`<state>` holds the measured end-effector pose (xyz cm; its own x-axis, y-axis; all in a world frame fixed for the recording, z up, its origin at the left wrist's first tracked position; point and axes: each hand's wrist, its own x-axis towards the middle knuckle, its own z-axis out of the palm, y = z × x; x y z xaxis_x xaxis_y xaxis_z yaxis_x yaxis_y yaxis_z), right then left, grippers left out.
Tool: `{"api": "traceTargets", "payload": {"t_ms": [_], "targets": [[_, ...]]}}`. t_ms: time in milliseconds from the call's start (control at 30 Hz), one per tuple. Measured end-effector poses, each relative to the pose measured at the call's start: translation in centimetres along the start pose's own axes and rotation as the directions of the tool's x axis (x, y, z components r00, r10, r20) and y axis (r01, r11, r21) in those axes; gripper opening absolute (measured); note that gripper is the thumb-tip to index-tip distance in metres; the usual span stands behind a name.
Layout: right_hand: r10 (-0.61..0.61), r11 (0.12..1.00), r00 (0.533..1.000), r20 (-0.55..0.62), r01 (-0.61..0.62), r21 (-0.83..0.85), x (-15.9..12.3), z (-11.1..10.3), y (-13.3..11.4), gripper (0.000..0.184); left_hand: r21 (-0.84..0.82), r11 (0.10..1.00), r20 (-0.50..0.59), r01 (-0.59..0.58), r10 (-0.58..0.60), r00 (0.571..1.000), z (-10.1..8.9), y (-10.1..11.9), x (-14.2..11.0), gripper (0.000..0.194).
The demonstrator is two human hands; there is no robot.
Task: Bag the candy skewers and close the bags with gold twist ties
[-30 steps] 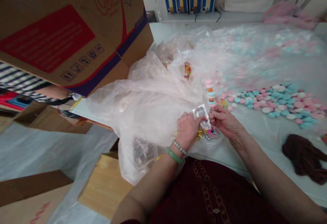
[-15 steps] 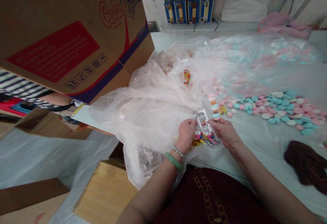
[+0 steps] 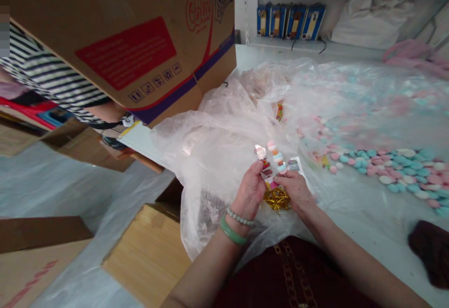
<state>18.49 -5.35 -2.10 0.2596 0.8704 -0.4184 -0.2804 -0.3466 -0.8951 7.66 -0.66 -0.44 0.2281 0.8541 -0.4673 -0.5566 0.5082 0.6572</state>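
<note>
My right hand (image 3: 297, 190) pinches the lower end of a marshmallow skewer (image 3: 278, 156), stacked in pink, blue, white and orange-brown. Close beside it, my left hand (image 3: 249, 190) has its fingers closed on a small clear printed wrapper (image 3: 260, 152), whose shiny top sticks up past the fingertips. The skewer stands nearly upright, apart from the wrapper's top. A bunch of gold twist ties (image 3: 277, 199) lies just below and between both hands. Partly behind my right hand is a stack of printed clear bags (image 3: 295, 164).
Loose pink, blue and white marshmallows (image 3: 396, 170) spread over the table at right, some under plastic sheeting (image 3: 217, 144). A large cardboard box (image 3: 140, 41) stands at left, a striped-sleeved person (image 3: 66, 74) behind it. Dark brown cloth (image 3: 431, 252) lies at right. Open boxes (image 3: 147, 247) sit lower left.
My left hand now holds a wrapper raised beside the skewer, away from the printed stack. The skewer has come closer to my left hand. The view has shifted left.
</note>
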Motion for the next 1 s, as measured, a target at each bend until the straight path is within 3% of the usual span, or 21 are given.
{"api": "traceTargets", "payload": {"t_ms": [67, 167, 233, 367, 500, 633, 767, 1000], "targets": [[0.033, 0.999, 0.999, 0.003, -0.033, -0.015, 0.4, -0.2, -0.3, 0.013, -0.017, 0.995, 0.072, 0.100, -0.099, 0.992, -0.6, 0.3, -0.1, 0.025], [0.035, 0.996, 0.995, 0.097, -0.027, -0.081, 1.0, -1.0, -1.2, 0.012, 0.100, 0.972, 0.140, 0.214, -0.226, 0.964, -1.5, 0.6, 0.1, 0.028], [-0.010, 0.996, 0.993, 0.114, 0.020, -0.087, 1.1, -1.3, -1.8, 0.013, 0.111, 0.979, 0.116, 0.173, -0.185, 0.976, -1.7, 0.5, 0.5, 0.027], [-0.081, 0.996, 0.995, 0.052, 0.083, -0.034, 0.9, -0.8, -2.1, 0.021, -0.021, 0.998, 0.026, 0.061, -0.061, 0.998, -1.4, -0.5, 1.5, 0.027], [-0.060, 0.998, 0.991, 0.121, 0.055, 0.043, 0.8, 0.4, -1.3, 0.022, -0.101, 0.995, -0.037, 0.017, -0.020, 0.999, -0.8, -1.6, 1.9, 0.030], [-0.009, 0.994, 0.999, 0.032, 0.005, 0.112, 1.4, 0.9, -0.3, 0.024, -0.166, 0.986, -0.029, 0.007, -0.012, 1.000, -0.5, -2.0, 1.8, 0.034], [0.012, 0.999, 0.999, -0.031, -0.011, 0.038, 1.8, 0.4, 0.0, 0.023, -0.044, 0.998, -0.074, -0.040, 0.036, 0.997, -1.3, -1.0, 2.1, 0.033], [-0.039, 0.990, 0.999, -0.018, 0.036, -0.137, 1.7, -0.3, 0.5, 0.024, 0.061, 0.997, -0.133, -0.054, 0.062, 0.989, -3.3, 0.8, 3.0, 0.024]]}}
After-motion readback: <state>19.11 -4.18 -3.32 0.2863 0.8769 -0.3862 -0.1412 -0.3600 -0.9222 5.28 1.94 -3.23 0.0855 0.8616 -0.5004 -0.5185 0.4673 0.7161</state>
